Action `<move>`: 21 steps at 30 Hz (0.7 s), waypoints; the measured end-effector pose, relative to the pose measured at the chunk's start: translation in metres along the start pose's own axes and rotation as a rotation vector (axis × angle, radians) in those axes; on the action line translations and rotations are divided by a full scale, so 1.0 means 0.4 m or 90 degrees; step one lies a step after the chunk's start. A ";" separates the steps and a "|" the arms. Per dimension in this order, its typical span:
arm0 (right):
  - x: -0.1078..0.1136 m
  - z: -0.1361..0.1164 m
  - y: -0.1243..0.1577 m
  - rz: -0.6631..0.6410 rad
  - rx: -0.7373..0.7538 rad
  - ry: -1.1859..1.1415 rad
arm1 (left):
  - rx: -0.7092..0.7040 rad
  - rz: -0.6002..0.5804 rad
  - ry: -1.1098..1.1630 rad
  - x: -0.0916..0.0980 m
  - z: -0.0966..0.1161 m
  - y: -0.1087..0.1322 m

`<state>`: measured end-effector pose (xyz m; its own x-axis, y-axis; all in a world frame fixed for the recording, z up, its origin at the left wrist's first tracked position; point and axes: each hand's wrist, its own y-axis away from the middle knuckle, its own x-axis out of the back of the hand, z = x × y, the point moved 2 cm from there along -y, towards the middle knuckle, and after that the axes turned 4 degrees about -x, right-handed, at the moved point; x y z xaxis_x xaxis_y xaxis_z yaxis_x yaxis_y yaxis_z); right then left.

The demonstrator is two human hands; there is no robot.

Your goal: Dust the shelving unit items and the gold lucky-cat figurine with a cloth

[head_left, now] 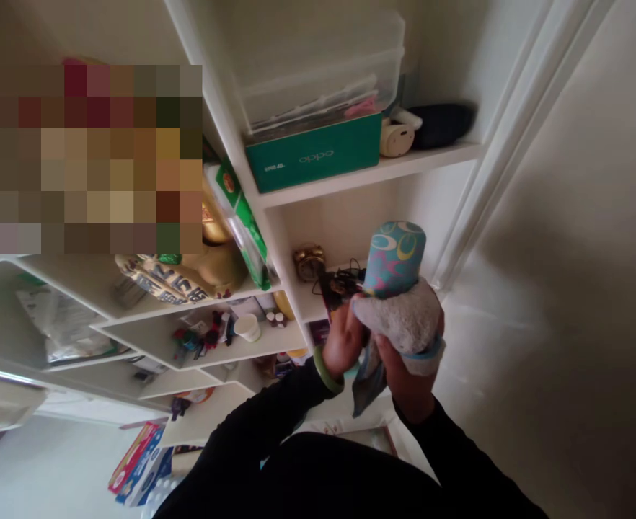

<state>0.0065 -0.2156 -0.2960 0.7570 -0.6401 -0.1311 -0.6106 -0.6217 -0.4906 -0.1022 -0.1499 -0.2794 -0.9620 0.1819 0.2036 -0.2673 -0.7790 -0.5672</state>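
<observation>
Showing in the head view, the right hand (412,375) curls closed around the grey cloth (399,317); the left hand (345,342) touches its edge, how tightly I cannot tell; the patterned blue cylinder (395,261) protrudes above the cloth, before the white shelves (431,161).

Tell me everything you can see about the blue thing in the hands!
The blue patterned thing is cylinder-shaped with a rounded top, decorated with yellow and white ovals and pinkish shapes. It looks smooth, though its material is unclear. It tilts slightly, in front of the shelves. A grey cloth covers its lower part, and the left hand and right hand hold the cloth against it.
</observation>
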 end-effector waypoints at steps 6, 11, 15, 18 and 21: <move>0.039 -0.012 -0.063 0.117 -0.085 0.002 | -0.349 0.008 -0.252 0.027 0.070 -0.023; 0.054 -0.045 -0.109 0.065 -0.172 -0.032 | -0.531 -0.214 -0.323 0.037 0.124 -0.085; 0.073 -0.077 -0.157 0.048 -0.052 -0.029 | -0.531 -0.276 -0.305 0.042 0.163 -0.141; 0.088 -0.114 -0.200 0.063 0.037 -0.039 | -0.575 -0.251 -0.304 0.034 0.202 -0.182; 0.099 -0.169 -0.240 0.119 0.057 -0.052 | -0.643 -0.227 -0.298 0.019 0.249 -0.233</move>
<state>0.0794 -0.2119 -0.1960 0.6511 -0.6993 -0.2950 -0.7218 -0.4505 -0.5253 -0.0790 -0.1357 -0.1458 -0.7656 -0.1085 0.6340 -0.6432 0.1410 -0.7526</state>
